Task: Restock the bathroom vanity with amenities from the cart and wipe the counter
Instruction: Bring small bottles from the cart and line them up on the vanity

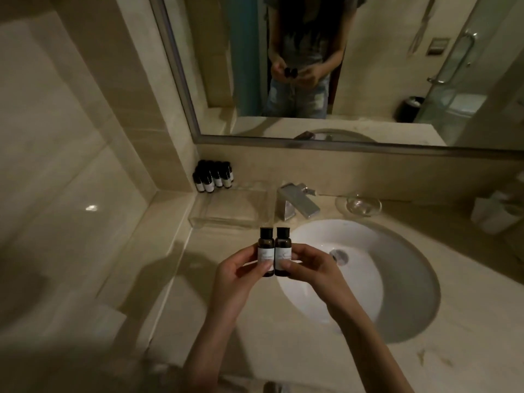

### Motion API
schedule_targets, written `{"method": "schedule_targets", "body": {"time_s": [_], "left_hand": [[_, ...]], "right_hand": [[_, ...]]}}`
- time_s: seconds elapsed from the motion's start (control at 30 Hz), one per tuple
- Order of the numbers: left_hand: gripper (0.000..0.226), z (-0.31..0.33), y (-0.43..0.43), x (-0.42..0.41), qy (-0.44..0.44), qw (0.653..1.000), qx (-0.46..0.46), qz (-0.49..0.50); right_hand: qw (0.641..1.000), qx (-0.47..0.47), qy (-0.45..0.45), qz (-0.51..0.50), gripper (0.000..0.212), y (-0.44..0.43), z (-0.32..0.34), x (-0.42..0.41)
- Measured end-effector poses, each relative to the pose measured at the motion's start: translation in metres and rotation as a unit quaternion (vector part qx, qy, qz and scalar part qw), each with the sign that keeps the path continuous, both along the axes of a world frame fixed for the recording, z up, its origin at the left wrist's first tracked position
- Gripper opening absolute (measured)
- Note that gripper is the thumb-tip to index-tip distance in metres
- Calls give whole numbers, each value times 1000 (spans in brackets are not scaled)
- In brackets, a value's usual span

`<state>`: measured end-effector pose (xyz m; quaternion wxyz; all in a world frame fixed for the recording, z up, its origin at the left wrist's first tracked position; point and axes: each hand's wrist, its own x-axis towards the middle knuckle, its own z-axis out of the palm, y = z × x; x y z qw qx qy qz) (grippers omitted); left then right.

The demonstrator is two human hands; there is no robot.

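Head view, the only one. Left bottle [265,246] pinched low on its label by left hand [241,269], thumb in front, fingers [247,253] curled behind. Right bottle [283,246] gripped the same way by right hand [310,268]. Both small and dark, upright, caps up, touching side by side. Held in the air over the worktop [467,350], at the near left rim of the sink [402,293], just short of the tray [232,209].

Tray clear, lying on the worktop between faucet [297,202] and wall corner; nothing made out inside it. Behind it, tight in the corner, corner bottles [213,177] of the same kind, standing close together. Right of the faucet, a glass dish [363,205]. Above, the mirror [382,80], repeating hands and bottles.

Judging by size: light and rigid, probably plastic, though glass not excluded in this dim light. Smooth sides and a slick label, so likely slippery under damp fingers. Narrow base, so easy to tip, especially against neighbours.

Best taken round the body at label height, thumb opposite fingers, as here; not by the cap, liable to turn. For setting down: lower straight, base flat, one at a time, letting go only once standing. Hard stone below, so a dropped one likely to bounce or roll toward the sink.
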<state>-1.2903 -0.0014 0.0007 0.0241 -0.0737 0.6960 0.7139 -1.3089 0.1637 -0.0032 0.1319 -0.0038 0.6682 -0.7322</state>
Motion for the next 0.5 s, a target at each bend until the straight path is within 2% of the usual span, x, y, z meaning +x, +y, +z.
{"method": "schedule_targets", "body": {"time_s": [0.5], "left_hand": [[37, -7, -31, -58, -11, 999, 16, 32]], "right_hand": [[998, -10, -1, 56, 25, -29, -18, -79]]}}
